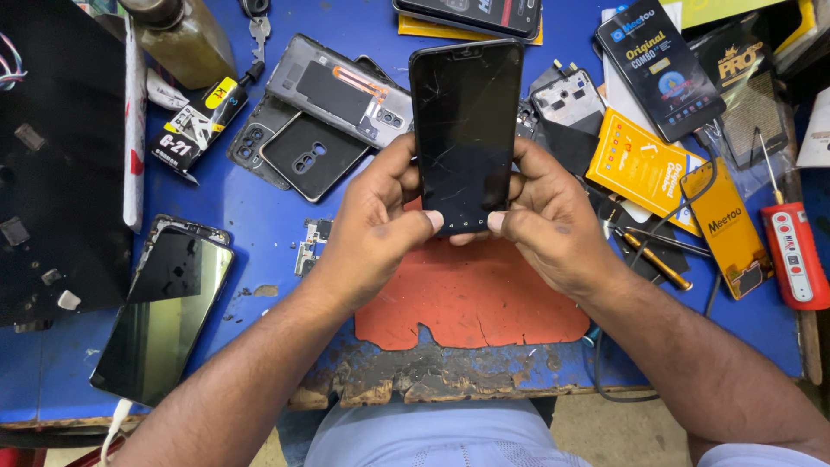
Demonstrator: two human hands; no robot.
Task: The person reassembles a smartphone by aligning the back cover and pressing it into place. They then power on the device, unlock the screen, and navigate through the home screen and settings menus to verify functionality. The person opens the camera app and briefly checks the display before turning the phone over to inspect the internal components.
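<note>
A black smartphone [465, 121] with a cracked dark screen stands upright above the blue workbench [259, 216], held by both hands. My left hand [376, 220] grips its lower left edge, thumb pressed on the bottom of the screen. My right hand [549, 220] grips its lower right edge, thumb on the bottom too. Under the hands lies a torn orange mat [467, 298].
Opened phone bodies [341, 91] and black back covers [311, 156] lie behind the hands. A curved phone screen [164, 311] rests at the left, a glue tube [194, 125] beyond it. Yellow packets [640, 160], a red tool [794, 255] and a pen-like tool [657, 259] sit right. The front edge is chipped.
</note>
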